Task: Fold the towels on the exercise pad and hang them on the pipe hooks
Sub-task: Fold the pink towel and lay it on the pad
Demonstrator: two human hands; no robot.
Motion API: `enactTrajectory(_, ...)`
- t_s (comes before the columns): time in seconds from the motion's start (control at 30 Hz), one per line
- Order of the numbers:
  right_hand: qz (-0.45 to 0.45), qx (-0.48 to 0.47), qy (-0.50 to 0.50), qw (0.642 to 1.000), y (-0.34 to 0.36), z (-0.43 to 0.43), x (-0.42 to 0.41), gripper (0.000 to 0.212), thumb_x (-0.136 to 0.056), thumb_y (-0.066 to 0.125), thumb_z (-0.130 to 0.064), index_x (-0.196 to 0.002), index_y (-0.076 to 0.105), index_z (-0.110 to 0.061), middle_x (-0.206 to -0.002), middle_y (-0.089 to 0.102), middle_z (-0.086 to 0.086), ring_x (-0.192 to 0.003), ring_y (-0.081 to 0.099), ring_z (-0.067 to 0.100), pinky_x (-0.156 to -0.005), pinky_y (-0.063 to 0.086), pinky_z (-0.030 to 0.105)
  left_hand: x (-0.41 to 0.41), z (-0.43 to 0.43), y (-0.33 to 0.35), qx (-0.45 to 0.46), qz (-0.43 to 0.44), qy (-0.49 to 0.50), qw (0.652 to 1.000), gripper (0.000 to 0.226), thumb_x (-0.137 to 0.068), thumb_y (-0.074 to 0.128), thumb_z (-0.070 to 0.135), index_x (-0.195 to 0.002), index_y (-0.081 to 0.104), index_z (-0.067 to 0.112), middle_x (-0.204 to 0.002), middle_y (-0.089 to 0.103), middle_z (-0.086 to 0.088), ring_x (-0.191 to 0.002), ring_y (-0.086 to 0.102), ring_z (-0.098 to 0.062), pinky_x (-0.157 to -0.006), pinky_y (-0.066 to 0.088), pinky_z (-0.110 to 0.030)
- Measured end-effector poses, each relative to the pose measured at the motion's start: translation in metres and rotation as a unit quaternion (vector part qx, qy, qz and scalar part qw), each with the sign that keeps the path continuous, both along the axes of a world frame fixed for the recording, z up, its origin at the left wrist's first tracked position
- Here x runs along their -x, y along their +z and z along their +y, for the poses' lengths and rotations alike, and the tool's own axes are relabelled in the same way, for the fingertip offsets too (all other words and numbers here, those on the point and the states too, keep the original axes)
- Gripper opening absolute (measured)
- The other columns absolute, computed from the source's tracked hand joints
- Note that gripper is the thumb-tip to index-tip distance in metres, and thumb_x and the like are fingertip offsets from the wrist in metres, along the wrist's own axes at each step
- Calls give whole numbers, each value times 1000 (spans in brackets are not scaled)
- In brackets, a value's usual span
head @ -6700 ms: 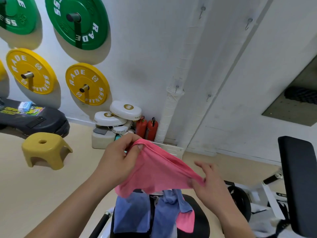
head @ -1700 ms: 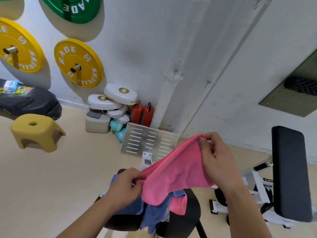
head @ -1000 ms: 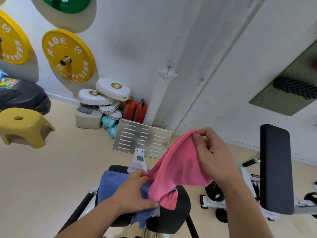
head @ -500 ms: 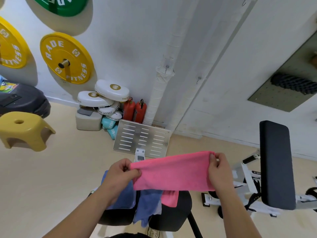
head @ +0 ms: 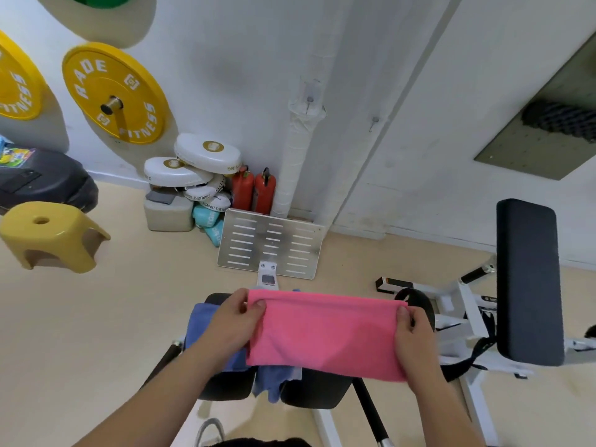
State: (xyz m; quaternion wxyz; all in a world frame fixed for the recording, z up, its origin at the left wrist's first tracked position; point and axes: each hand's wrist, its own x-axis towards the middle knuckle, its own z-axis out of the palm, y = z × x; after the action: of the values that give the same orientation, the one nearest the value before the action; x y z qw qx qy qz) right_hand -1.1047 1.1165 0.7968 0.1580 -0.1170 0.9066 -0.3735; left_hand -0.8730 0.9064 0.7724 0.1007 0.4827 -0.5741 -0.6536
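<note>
Over the black exercise pad (head: 316, 391), my left hand (head: 235, 321) and right hand (head: 416, 337) each pinch an end of the folded pink cloth towel (head: 325, 333); blue towels (head: 200, 321), maybe two, drape the pad.

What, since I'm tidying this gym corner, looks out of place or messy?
The blue towels lie crumpled on the black pad, one end hanging over its edge. The white wrap on the pipe looks torn around a hook. The pink towel looks neat.

"RADE FITNESS" on yellow plate (head: 113, 95)
</note>
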Motion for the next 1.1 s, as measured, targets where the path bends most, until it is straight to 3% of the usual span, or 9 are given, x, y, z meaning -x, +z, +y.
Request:
enactTrajectory(0.07,-16,0,1,1000,-4,12,8,25,-108,38,-39,-115,54,-21,-104,62,3,-96,59,24,-92,49,48,16,19,-7,126,-37,-20,991,12,-105,48,30,-107,55,21,-87,68,-3,-79,63,-19,-66,50,-34)
enactTrajectory(0.17,-42,14,-5,999,2,35,24,25,-107,41,-40,-110,56,-21,-100,63,4,-90,60,22,-82,49,44,46,42,-6,184,-48,0,982,12,-105,49,31,-110,54,21,-83,67,0,-79,65,-19,-62,44,-29)
enactTrajectory(0.23,-59,33,-16,998,8,52,34,24,-106,45,-42,-99,58,-23,-94,64,8,-83,60,23,-76,49,44,68,54,-2,155,-48,15,987,15,-102,58,31,-109,58,17,-91,68,0,-89,66,-21,-67,47,-29)
enactTrajectory(0.37,-78,51,-35,995,10,83,53,21,-104,49,-44,-93,58,-28,-95,65,16,-84,64,29,-83,57,57,106,79,4,23,1,-2,1000,29,-89,77,27,-112,62,18,-101,71,-1,-93,69,-19,-72,57,-31)
enactTrajectory(0.47,-112,82,-57,989,10,104,63,22,-104,50,-42,-94,62,-26,-97,66,23,-76,60,26,-72,57,50,127,107,5,-58,42,-4,997,19,-91,77,25,-106,72,15,-91,75,-1,-82,67,-19,-72,53,-33)
enactTrajectory(0.6,-127,118,-47,984,16,124,73,19,-102,53,-42,-95,64,-28,-89,67,19,-73,62,28,-67,56,44,156,144,9,-13,-4,2,1000,9,-95,68,26,-90,71,20,-90,71,3,-86,62,-18,-72,46,-29)
enactTrajectory(0.77,-178,169,22,969,25,131,72,17,-101,61,-35,-100,68,-19,-86,68,15,-65,67,14,-55,57,29,179,188,30,84,24,15,996,3,-93,70,24,-93,71,27,-89,73,6,-84,67,-11,-72,51,-23)
enactTrajectory(0.9,-265,234,35,935,29,125,51,22,-98,67,-31,-100,70,-9,-90,74,22,-75,75,31,-59,63,44,188,223,48,111,97,-85,985,14,-94,72,22,-98,76,34,-88,76,7,-84,73,-11,-77,60,-25)
enactTrajectory(1.1,-299,279,-21,912,27,139,45,25,-100,64,-27,-96,68,-3,-88,75,21,-73,73,37,-60,62,46,183,245,51,144,115,-148,972,33,-92,71,14,-97,77,47,-90,69,12,-85,68,-11,-76,57,-19)
